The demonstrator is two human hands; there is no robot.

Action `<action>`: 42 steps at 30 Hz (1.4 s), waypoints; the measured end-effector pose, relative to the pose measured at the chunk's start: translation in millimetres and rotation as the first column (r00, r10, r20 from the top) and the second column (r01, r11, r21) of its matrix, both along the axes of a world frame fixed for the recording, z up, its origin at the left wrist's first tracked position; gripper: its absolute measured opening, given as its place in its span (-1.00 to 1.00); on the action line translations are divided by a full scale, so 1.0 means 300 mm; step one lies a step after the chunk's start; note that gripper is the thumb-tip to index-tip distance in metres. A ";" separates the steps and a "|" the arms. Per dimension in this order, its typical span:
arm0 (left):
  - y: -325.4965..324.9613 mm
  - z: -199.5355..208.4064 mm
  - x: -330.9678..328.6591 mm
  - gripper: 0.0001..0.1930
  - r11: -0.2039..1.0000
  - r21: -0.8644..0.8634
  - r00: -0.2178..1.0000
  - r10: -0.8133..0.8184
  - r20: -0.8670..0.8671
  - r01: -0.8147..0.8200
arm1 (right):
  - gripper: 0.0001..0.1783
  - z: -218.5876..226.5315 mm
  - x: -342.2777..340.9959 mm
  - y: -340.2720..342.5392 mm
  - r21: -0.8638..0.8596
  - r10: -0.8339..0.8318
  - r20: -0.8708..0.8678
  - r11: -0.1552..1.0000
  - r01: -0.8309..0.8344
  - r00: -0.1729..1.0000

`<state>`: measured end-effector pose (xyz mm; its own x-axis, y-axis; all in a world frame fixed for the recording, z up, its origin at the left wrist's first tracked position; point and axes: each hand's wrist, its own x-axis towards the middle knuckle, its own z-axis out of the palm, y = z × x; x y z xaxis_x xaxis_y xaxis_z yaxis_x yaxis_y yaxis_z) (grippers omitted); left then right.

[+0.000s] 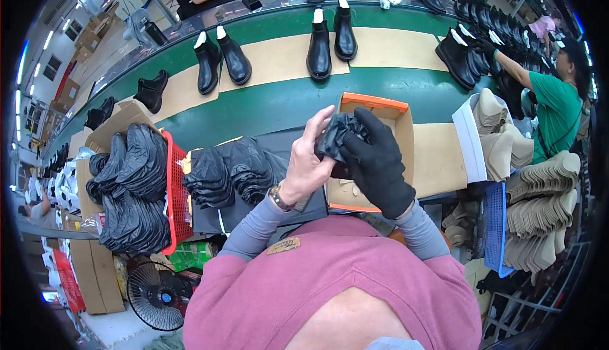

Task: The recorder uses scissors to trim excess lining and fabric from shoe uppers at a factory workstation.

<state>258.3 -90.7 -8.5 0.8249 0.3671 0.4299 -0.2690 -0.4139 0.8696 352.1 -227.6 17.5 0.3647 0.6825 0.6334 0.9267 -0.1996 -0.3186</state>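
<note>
My bare left hand [306, 163] and my black-gloved right hand [375, 163] together hold a crumpled wad of black paper [338, 133] just above an open orange-edged cardboard shoe box [399, 128]. The wad is pinched between the left fingers and the right palm. What lies inside the box is mostly hidden by my hands. A stack of folded black paper sheets [231, 172] lies on the bench just left of my left hand.
A green conveyor belt [266, 105] carries pairs of black ankle boots [331, 40] on tan mats. A red basket [174, 191] of black bags stands at the left. Tan insert stacks [539, 204] and a white box fill the right. A person in green [555, 105] works at the right; a fan [157, 294] sits below.
</note>
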 end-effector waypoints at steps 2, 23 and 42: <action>0.018 -0.004 -0.015 -0.17 0.776 -0.542 0.938 -0.339 0.072 0.322 | -0.54 -0.019 0.027 -0.001 0.043 0.072 -0.086 0.997 -0.069 0.994; 0.006 0.056 -0.036 -0.82 0.987 -0.146 0.998 0.064 0.003 -0.063 | -0.41 0.003 0.049 -0.028 -0.022 0.202 -0.110 0.978 -0.206 0.973; 0.055 -0.011 -0.121 -0.43 0.358 -0.932 0.987 0.124 0.103 0.053 | -0.22 0.032 0.067 0.036 0.125 0.342 -0.005 0.932 -0.339 0.940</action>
<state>222.0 -74.2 -11.8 0.7681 0.6312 -0.1081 -0.4196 0.6236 0.6596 372.3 -216.9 27.1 0.1413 0.6879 0.7119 0.9232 0.1681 -0.3457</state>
